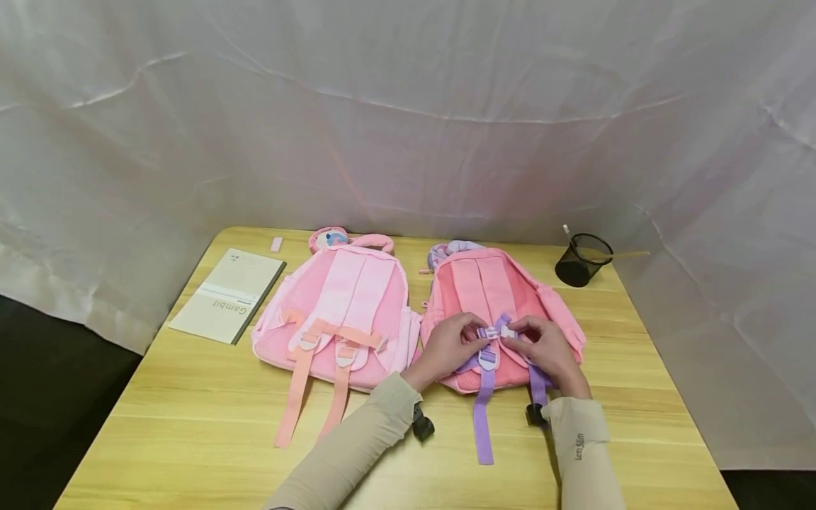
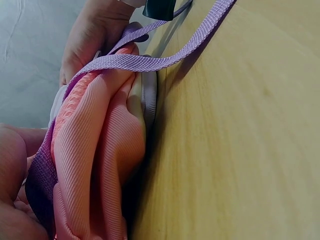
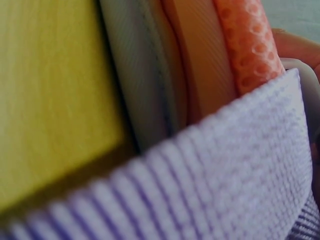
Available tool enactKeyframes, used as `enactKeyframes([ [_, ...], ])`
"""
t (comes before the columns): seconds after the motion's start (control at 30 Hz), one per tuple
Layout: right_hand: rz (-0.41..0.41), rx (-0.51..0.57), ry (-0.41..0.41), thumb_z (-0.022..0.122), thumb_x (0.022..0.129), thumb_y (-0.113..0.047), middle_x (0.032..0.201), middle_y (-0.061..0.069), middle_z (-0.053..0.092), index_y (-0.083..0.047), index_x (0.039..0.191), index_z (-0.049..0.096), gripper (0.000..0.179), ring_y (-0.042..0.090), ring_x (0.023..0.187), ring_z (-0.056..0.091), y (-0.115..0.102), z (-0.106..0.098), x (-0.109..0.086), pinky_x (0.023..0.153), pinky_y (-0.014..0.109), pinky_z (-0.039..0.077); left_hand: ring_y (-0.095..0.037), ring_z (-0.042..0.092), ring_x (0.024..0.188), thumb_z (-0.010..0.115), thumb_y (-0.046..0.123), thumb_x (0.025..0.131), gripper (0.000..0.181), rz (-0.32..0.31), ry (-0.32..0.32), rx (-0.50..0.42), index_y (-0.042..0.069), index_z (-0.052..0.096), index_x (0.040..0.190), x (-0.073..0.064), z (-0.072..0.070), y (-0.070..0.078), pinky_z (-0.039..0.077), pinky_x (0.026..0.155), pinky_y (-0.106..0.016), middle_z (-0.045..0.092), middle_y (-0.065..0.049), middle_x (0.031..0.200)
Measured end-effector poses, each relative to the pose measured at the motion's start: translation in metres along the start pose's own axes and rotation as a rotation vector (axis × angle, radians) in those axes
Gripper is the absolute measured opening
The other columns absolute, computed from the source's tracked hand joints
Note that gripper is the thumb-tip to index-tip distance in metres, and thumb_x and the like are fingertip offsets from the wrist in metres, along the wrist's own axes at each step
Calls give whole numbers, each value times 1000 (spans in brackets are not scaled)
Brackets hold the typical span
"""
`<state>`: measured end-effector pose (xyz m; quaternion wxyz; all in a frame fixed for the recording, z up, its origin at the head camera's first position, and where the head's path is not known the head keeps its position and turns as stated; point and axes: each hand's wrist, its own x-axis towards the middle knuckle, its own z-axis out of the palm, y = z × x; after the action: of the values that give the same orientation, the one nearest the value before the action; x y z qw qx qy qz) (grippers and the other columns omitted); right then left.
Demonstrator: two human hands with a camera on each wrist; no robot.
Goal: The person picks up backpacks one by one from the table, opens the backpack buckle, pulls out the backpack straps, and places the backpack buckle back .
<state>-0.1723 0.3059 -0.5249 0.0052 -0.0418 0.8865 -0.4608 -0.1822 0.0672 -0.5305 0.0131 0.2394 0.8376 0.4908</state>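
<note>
A coral-pink backpack (image 1: 487, 283) lies back side up on the table, with purple webbing straps (image 1: 484, 425) trailing toward the near edge. Over its lower middle, my left hand (image 1: 449, 347) pinches one white buckle half (image 1: 489, 332) on purple webbing. Facing it, my right hand (image 1: 547, 350) pinches the other buckle half (image 1: 508, 331), and the two halves sit end to end, very close together. In the left wrist view a purple strap (image 2: 135, 63) crosses the bag's edge. Webbing (image 3: 225, 165) fills much of the right wrist view and hides most of the right fingers.
A lighter pink backpack (image 1: 357, 283) with orange straps (image 1: 295, 404) lies just left. Farther left are a notebook (image 1: 223, 294) and a small pink eraser-like block (image 1: 276, 244). A black mesh pen cup (image 1: 574, 273) stands back right, a pencil (image 1: 627, 253) jutting out sideways. Grey curtains hang behind.
</note>
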Motion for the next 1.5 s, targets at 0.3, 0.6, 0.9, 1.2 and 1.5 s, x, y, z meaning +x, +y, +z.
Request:
enactKeyframes([
  [0.3,-10,16,-27,88,84,-22,114,13,75,-6,111,76,33,8,104,63,1,0,0,90,15,47,2,59,75,77,26,95,21,-6,0,-1,18,71,113,-2,-1,2,48,69,-16,67,6,87],
  [0.6,-133,138,-124,74,97,-19,135,15,67,-8,134,68,38,1,122,57,-11,-1,-1,104,14,41,1,62,77,77,25,95,26,40,42,-53,16,71,119,0,-1,1,51,72,-17,69,4,90],
  [0.9,-130,107,-6,72,98,-12,116,20,74,-1,120,73,24,0,96,61,-32,5,-8,85,18,49,4,62,78,77,30,95,27,42,50,-38,21,73,120,1,1,-1,51,73,-16,71,8,92],
  [1.2,-101,126,-56,79,93,-16,121,15,74,-6,120,74,29,4,112,62,-16,10,-3,98,14,46,3,64,77,77,31,95,27,34,46,-41,21,73,120,2,1,0,52,74,-17,73,7,91],
  [1.5,-95,83,28,79,94,-23,118,9,75,-13,123,75,31,-1,107,62,-19,11,-6,97,13,45,4,64,78,74,33,97,27,-7,40,-48,21,72,121,3,4,-2,52,75,-17,76,6,98],
])
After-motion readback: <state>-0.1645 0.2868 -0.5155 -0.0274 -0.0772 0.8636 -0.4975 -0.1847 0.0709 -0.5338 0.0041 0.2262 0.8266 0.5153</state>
